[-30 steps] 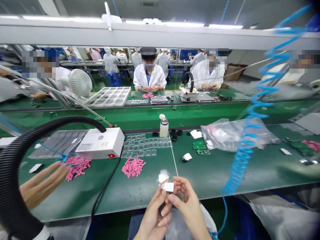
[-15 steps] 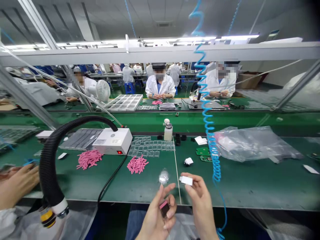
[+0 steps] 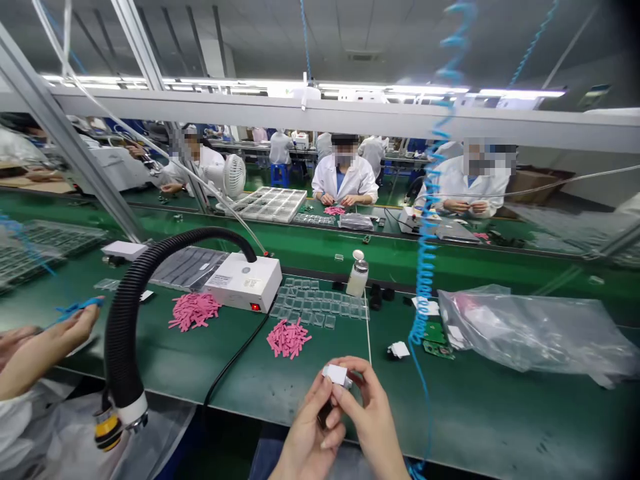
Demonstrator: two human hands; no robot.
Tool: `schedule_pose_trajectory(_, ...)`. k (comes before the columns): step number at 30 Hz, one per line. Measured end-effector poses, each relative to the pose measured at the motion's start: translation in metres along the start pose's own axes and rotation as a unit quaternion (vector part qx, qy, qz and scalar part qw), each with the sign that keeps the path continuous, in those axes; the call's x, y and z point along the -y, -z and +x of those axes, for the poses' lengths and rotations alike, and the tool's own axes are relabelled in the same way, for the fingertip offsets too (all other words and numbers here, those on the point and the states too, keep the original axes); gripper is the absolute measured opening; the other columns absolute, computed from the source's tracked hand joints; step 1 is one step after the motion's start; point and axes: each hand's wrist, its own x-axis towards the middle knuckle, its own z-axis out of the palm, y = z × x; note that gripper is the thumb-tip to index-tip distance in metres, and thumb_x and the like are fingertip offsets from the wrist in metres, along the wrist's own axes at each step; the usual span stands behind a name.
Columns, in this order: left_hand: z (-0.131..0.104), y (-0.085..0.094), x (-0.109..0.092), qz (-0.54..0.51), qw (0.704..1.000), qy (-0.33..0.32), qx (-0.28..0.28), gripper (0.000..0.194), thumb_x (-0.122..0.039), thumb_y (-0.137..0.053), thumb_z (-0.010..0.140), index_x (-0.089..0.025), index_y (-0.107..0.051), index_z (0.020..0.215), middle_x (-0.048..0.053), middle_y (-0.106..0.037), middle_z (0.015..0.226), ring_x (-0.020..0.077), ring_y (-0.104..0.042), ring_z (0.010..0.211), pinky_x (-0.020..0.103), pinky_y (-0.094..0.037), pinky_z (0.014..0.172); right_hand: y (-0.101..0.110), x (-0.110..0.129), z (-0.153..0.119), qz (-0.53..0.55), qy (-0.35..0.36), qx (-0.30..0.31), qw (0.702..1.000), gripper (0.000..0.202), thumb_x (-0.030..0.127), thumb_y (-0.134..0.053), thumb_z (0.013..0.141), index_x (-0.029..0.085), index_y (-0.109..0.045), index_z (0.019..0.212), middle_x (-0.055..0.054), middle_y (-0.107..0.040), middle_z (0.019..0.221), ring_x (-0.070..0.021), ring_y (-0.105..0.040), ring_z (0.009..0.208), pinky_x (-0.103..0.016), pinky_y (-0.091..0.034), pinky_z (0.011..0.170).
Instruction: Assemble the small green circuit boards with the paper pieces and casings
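Note:
My left hand (image 3: 313, 420) and my right hand (image 3: 370, 407) are together just above the bench's near edge. Between their fingertips is a small white rectangular piece (image 3: 336, 375), with something shiny at its right edge. Fingers of my right hand close on it, and my left thumb touches its left side. A small dark piece (image 3: 324, 415) sits in the curled lower fingers of my left hand, mostly covered. A pile of pink strips (image 3: 289, 338) lies beyond my hands, and a small black part with white pieces on top (image 3: 399, 350) is to their right.
A white box (image 3: 245, 281) with a black flexible hose (image 3: 123, 333) stands left. Clear square pieces (image 3: 320, 303) lie in rows near a pump bottle (image 3: 357, 279). A blue coiled hose (image 3: 426, 267) hangs at right by a plastic bag (image 3: 540, 333). A co-worker's hand (image 3: 65, 333) works at left.
My hands have come together, bringing the white piece over the dark one. The clear round item on the bench is no longer visible. The view has turned left, and the co-worker's hand has lifted.

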Motion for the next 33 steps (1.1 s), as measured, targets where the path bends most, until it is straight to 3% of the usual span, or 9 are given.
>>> schedule_pose_trajectory(5, 0.003, -0.002, -0.016, -0.052, 0.999, 0.003, -0.009, 0.022, -0.022, -0.043, 0.093, -0.013, -0.061, 0.102, -0.003, -0.050, 0.055, 0.0023, -0.040, 0.036, 0.009, -0.026, 0.027, -0.009, -0.005, 0.010, -0.002, -0.020, 0.018, 1.000, 0.026, 0.029, -0.067, 0.077, 0.022, -0.059, 0.100, -0.005, -0.062, 0.105, -0.0219, -0.058, 0.098, -0.034, -0.045, 0.088)
schedule_pose_trajectory(7, 0.004, -0.004, -0.022, -0.065, 0.997, -0.006, -0.030, 0.021, -0.023, -0.046, 0.091, -0.013, -0.061, 0.103, 0.000, -0.057, 0.061, 0.0050, -0.050, 0.042, 0.011, -0.037, 0.033, -0.006, -0.005, 0.010, -0.025, 0.000, -0.006, 1.000, 0.031, 0.029, -0.068, 0.077, 0.023, -0.058, 0.105, -0.007, -0.060, 0.110, -0.0236, -0.055, 0.104, -0.036, -0.043, 0.090)
schedule_pose_trajectory(9, 0.005, -0.007, -0.027, -0.066, 0.996, -0.023, -0.055, 0.020, -0.023, -0.053, 0.088, -0.013, -0.061, 0.104, 0.006, -0.065, 0.075, 0.0113, -0.063, 0.060, 0.019, -0.053, 0.050, -0.002, -0.001, 0.008, -0.039, 0.050, -0.047, 0.997, 0.024, 0.031, -0.069, 0.077, 0.023, -0.061, 0.097, -0.007, -0.061, 0.105, -0.0243, -0.055, 0.103, -0.037, -0.041, 0.091)
schedule_pose_trajectory(11, 0.006, -0.009, -0.030, -0.064, 0.995, -0.032, -0.066, 0.022, -0.024, -0.059, 0.085, -0.013, -0.061, 0.103, 0.012, -0.069, 0.091, 0.0193, -0.068, 0.081, 0.031, -0.058, 0.071, 0.004, 0.008, 0.004, -0.001, 0.078, -0.055, 0.995, 0.015, 0.037, -0.068, 0.079, 0.024, -0.061, 0.083, -0.003, -0.063, 0.081, -0.0212, -0.058, 0.082, -0.040, -0.039, 0.092)
schedule_pose_trajectory(14, 0.009, -0.010, -0.031, -0.070, 0.995, -0.035, -0.057, 0.023, -0.026, -0.061, 0.083, -0.013, -0.062, 0.102, 0.014, -0.069, 0.102, 0.0256, -0.066, 0.099, 0.038, -0.054, 0.086, 0.010, 0.026, 0.001, 0.151, -0.011, 0.051, 0.987, 0.032, 0.055, -0.058, 0.082, 0.026, -0.055, 0.070, 0.007, -0.046, 0.044, -0.0145, -0.043, 0.045, -0.045, -0.037, 0.093)
schedule_pose_trajectory(16, 0.011, -0.010, -0.029, -0.081, 0.995, -0.026, -0.048, 0.022, -0.028, -0.060, 0.084, -0.013, -0.064, 0.100, 0.014, -0.070, 0.103, 0.0264, -0.064, 0.103, 0.039, -0.052, 0.089, 0.011, 0.037, 0.003, 0.245, -0.109, 0.137, 0.954, 0.042, 0.065, -0.050, 0.080, 0.026, -0.052, 0.067, 0.009, -0.035, 0.037, -0.0132, -0.034, 0.039, -0.047, -0.041, 0.087)
schedule_pose_trajectory(18, 0.012, -0.010, -0.027, -0.097, 0.995, -0.008, -0.036, 0.021, -0.030, -0.057, 0.085, -0.014, -0.066, 0.096, 0.013, -0.072, 0.101, 0.0263, -0.064, 0.103, 0.040, -0.050, 0.091, 0.011, 0.045, 0.007, 0.305, -0.176, 0.172, 0.920, 0.045, 0.068, -0.046, 0.080, 0.025, -0.049, 0.066, 0.009, -0.031, 0.038, -0.0124, -0.030, 0.039, -0.046, -0.043, 0.082)
schedule_pose_trajectory(22, 0.014, -0.007, -0.024, -0.105, 0.994, 0.017, 0.000, 0.024, -0.031, -0.053, 0.088, -0.014, -0.069, 0.093, 0.012, -0.073, 0.098, 0.0252, -0.066, 0.100, 0.040, -0.048, 0.093, 0.009, 0.049, 0.015, 0.353, -0.230, 0.150, 0.894, 0.047, 0.067, -0.044, 0.080, 0.025, -0.044, 0.061, 0.009, -0.025, 0.039, -0.0109, -0.022, 0.041, -0.047, -0.044, 0.082)
schedule_pose_trajectory(33, 0.013, -0.002, -0.020, -0.051, 0.997, -0.004, 0.050, 0.022, -0.032, -0.058, 0.085, -0.016, -0.070, 0.095, 0.008, -0.074, 0.096, 0.0216, -0.065, 0.100, 0.034, -0.048, 0.092, 0.005, 0.051, 0.018, 0.338, -0.258, 0.116, 0.898, 0.049, 0.069, -0.045, 0.078, 0.025, -0.039, 0.057, 0.007, -0.024, 0.041, -0.0123, -0.023, 0.045, -0.052, -0.042, 0.087)
